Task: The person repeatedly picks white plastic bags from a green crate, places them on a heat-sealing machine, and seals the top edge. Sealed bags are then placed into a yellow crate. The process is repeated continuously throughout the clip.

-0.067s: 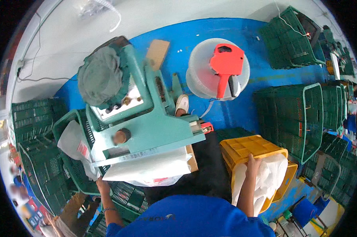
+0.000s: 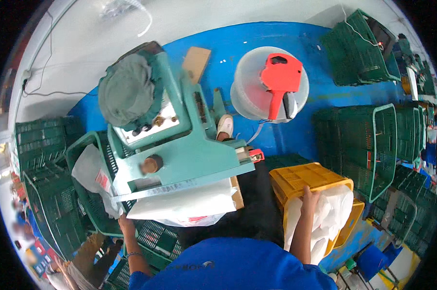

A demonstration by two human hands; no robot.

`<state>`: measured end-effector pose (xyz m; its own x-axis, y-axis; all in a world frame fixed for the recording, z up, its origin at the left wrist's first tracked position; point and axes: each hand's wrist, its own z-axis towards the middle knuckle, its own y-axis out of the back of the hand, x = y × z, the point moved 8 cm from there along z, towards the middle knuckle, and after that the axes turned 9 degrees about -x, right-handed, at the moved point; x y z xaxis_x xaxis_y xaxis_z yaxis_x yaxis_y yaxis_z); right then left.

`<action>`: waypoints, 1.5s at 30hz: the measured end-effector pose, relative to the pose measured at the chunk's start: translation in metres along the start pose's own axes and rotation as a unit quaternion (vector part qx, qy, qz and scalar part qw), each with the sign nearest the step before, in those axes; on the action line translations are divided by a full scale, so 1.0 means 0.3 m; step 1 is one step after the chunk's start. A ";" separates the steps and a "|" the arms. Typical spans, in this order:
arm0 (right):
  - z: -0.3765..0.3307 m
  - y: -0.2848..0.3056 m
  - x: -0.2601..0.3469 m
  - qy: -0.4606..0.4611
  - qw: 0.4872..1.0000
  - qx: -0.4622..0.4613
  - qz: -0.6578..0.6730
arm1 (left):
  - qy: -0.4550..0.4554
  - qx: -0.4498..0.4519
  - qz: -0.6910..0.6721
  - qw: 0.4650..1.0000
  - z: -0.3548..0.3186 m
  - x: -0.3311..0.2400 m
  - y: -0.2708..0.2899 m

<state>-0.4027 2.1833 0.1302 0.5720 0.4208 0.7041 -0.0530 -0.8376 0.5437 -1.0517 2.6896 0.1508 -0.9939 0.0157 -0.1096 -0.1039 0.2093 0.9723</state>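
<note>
At the lower left my left hand (image 2: 126, 226) is closed at the lower end of a white plastic bag (image 2: 88, 168) with a red print. That bag lies in a green crate (image 2: 73, 152); the hand's fingertips are partly hidden. My right hand (image 2: 309, 198) is closed over the rim of a yellow crate (image 2: 300, 175), which holds several white bags (image 2: 330, 208). Between my hands stands a green machine (image 2: 189, 162) with a long arm and a brown knob (image 2: 152, 163). Another white bag (image 2: 184, 205) lies under the arm's near edge.
Beyond the machine, a red hand-held tape dispenser (image 2: 281, 72) rests on a translucent white bucket (image 2: 245, 99). Green crates (image 2: 349, 140) are stacked on the right, with more crates (image 2: 46, 193) at the left. A piece of cardboard (image 2: 196, 63) lies on the blue floor.
The whole view has shifted slightly, so the machine and bucket sit a little further right. Both hands stay where they were.
</note>
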 end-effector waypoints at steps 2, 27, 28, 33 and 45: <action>-0.025 -0.077 0.068 0.029 0.999 0.029 0.010 | -0.014 -0.004 0.074 0.997 0.000 0.003 0.001; -1.022 -0.450 0.211 0.379 0.779 0.470 -0.167 | -0.080 0.168 -0.498 0.847 -0.506 -0.678 0.135; -1.042 -0.442 0.180 0.343 0.773 0.504 -0.174 | -0.075 0.138 -0.455 0.876 -0.518 -0.664 0.132; -1.133 -0.387 0.096 0.351 0.748 0.533 -0.181 | -0.095 0.102 -0.524 0.840 -0.563 -0.634 0.172; -1.236 -0.414 0.027 0.346 0.705 0.613 -0.089 | -0.154 0.034 -0.433 0.887 -0.571 -0.598 0.218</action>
<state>-0.6949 2.4199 0.2377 -0.0783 0.2715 0.9592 0.9585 -0.2440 0.1473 -0.8868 2.5329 0.2693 -0.4838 0.0840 -0.8712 -0.8108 0.3318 0.4822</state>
